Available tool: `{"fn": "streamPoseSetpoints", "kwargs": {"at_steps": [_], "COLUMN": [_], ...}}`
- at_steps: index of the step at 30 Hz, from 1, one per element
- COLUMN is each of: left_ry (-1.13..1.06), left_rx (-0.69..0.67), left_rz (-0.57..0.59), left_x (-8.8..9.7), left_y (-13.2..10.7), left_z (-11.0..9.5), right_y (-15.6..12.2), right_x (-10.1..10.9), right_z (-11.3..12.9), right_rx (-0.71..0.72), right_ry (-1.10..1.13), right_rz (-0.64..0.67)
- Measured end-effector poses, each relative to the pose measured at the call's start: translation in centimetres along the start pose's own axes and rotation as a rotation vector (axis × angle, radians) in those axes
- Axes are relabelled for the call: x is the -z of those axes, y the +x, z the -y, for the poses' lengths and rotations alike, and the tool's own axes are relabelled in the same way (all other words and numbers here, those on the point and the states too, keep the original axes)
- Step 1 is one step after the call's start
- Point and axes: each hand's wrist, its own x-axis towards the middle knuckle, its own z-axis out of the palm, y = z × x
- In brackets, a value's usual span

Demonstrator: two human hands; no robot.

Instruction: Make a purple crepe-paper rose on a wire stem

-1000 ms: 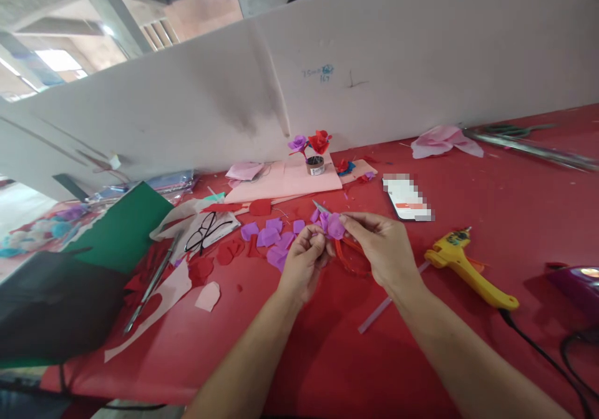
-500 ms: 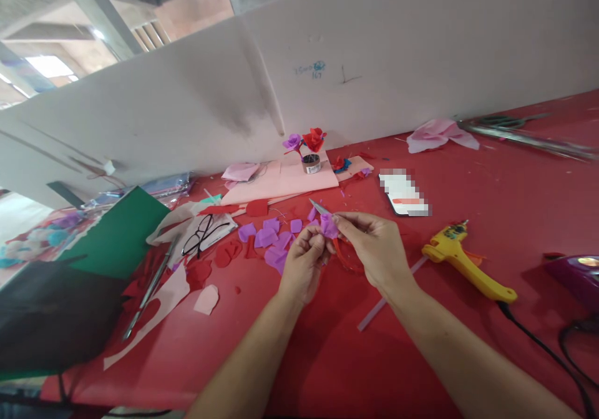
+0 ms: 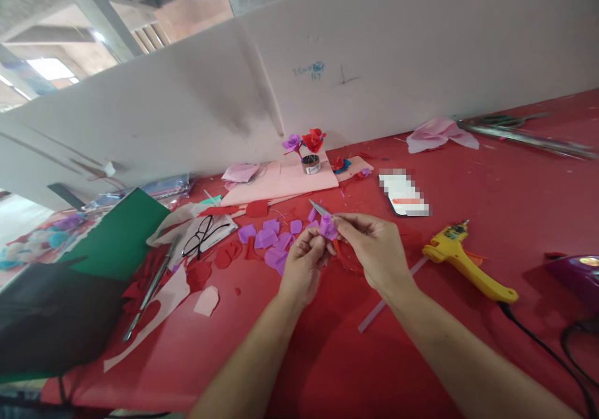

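Observation:
Between my two hands is a small purple paper flower. My left hand is closed below and left of it, fingers pinched at its base. My right hand pinches the flower's right side between thumb and fingertips. Just behind the flower, the pointed blades of scissors show; red handles seem to lie under my hands, mostly hidden. Loose purple petals are spread on the red table to the left of my hands, with red paper pieces beside them.
A yellow glue gun lies to the right, its cord running toward the front. Behind it is a phone. A small pot with paper flowers stands at the back. Glasses and green sheets are at left.
Almost nothing differs. Both hands stay in place around the purple flower, with only a very slight shift of the fingers and the flower.

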Motion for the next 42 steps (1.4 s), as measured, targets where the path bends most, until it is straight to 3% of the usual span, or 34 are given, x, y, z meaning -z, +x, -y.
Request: {"fn": "streamPoseSetpoints", "kwargs": {"at_steps": [26, 32, 34, 39, 42], "left_ry": [-0.032, -0.046, -0.05, -0.098, -0.108], "left_rx": [0.007, -0.007, -0.014, -0.05, -0.051], "left_rz": [-0.041, -0.03, -0.019, -0.003, -0.012], "left_x": [-0.2, 0.2, 0.3, 0.3, 0.3], "left_y": [0.0, 0.0, 0.0, -0.1, 0.0], "left_z": [-0.3, -0.5, -0.7, -1.0, -1.1], "right_y": [-0.5, -0.2, -0.1, -0.1, -0.2], "right_x": [-0.4, -0.1, 0.1, 0.1, 0.0], "right_z": [0.3, 0.5, 0.5, 0.6, 0.6], "right_rx": [0.016, 0.051, 0.02, -0.039, -0.035], "right_ry": [0.106, 0.171, 0.153, 0.143, 0.154], "right_rz": [0.078, -0.044, 0.008, 0.319, 0.376]}}
